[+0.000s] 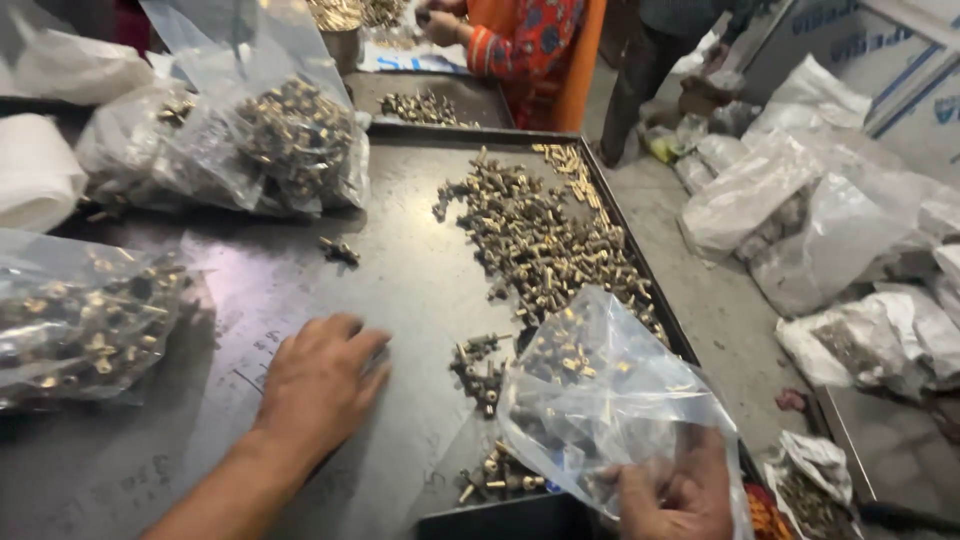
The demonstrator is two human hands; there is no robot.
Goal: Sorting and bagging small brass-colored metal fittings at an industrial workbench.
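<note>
At the lower right of the frame the right hand (680,495) has its grip clamped on a clear plastic bag (600,400) partly filled with brass fittings, just over the worktop (400,270); the left hand (318,385) lies flat at lower centre, grip apart, holding nothing, near loose fittings (540,245)

Two hands of the wearer, left hand (318,385) and right hand (675,495); one metal tray (400,270); three clear bags of brass fittings on it.
</note>
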